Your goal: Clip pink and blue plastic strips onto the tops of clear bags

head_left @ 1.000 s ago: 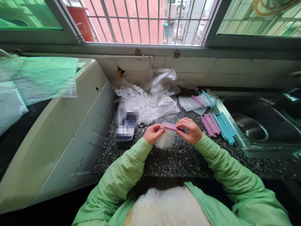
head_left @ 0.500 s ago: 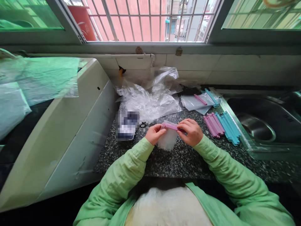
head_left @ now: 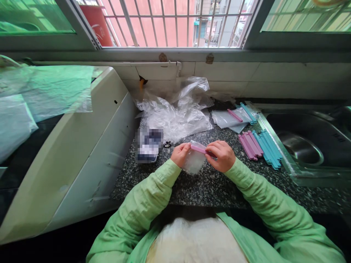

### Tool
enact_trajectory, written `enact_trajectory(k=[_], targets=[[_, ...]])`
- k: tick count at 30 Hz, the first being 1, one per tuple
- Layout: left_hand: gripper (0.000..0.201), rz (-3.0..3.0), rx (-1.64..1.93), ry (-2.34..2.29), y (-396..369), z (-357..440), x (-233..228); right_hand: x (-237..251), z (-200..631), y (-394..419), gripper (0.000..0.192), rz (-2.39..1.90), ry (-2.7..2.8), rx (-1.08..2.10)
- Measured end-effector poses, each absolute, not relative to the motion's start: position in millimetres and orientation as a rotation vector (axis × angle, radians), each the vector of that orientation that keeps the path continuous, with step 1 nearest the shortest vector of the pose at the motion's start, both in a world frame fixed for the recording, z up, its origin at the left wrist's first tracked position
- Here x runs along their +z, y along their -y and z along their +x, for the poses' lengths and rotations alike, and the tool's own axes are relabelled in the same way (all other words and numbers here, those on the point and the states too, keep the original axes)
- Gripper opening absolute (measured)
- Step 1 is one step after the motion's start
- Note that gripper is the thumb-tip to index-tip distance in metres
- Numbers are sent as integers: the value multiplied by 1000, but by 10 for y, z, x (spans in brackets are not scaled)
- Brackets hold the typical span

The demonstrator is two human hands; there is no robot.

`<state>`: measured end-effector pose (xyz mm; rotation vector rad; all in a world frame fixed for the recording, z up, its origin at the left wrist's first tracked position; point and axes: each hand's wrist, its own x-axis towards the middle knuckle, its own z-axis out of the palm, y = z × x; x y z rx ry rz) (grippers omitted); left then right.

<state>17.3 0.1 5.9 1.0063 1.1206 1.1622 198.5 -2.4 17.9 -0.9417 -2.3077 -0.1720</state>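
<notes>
A pink bag sealing clip (head_left: 197, 148) lies across the upper part of a small clear plastic bag (head_left: 194, 163). My left hand (head_left: 180, 155) pinches the left end of the clip together with the bag's edge. At the clip's right end, my right hand (head_left: 221, 156) has its thumb and fingers closed on it. The bag hangs below the clip, tilted, over the dark speckled counter. Whether the clip is fully snapped closed I cannot tell.
Several pink clips (head_left: 250, 145) and blue clips (head_left: 267, 149) lie to the right, beside the sink (head_left: 290, 175). Behind them are flat clear bags (head_left: 222, 118). Crumpled plastic (head_left: 175, 118) covers the back. A blurred-out object (head_left: 149, 145) sits left, near a white appliance (head_left: 90, 160).
The right end of the clip has dipped and the bag has swung slightly left. My right hand has shifted a little down. Both hands still grip the clip.
</notes>
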Motion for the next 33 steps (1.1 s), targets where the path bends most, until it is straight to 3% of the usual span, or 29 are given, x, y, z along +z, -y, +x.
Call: enact_trajectory(k=[10,24,33], targets=[[50,1071,1170,-1111,21,184,0,99,1938,51,17,-909,2197,-225],[42,890,1164,-1056,52,208,45,62,1917,80,11,-814,2161,-222],[47,763,1152,-990,44,232,12,77,1912,86,9,-779,2153,-237]])
